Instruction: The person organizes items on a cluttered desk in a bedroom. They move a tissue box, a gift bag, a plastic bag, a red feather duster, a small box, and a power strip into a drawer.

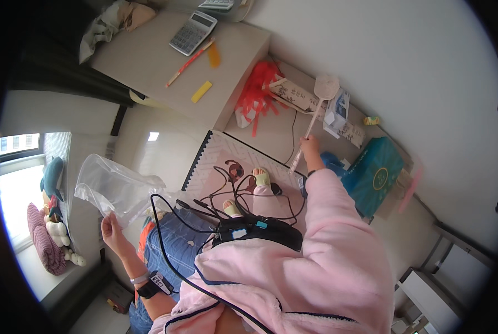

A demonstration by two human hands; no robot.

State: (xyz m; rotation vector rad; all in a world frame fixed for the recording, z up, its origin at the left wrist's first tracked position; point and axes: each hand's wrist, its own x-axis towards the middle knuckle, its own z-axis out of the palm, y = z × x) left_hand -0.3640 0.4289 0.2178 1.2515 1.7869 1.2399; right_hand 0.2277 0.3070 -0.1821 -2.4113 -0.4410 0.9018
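Out to the left, my left hand [115, 234] pinches the edge of a large clear plastic bag [118, 186], which hangs puffed out and partly open. My right hand [311, 149] is closed around the handle of a pale pink fly swatter [326, 88]. The swatter's flat head points away from me, above some boxes by the wall. Its handle end sticks out below my fist.
A desk [149, 61] at the far left bears a calculator [193, 33]. Red plastic bags [260, 86], a long patterned box [296, 94] and a teal box [376, 175] line the wall. Black cables [238, 192] loop at my waist above a patterned mat [204, 167].
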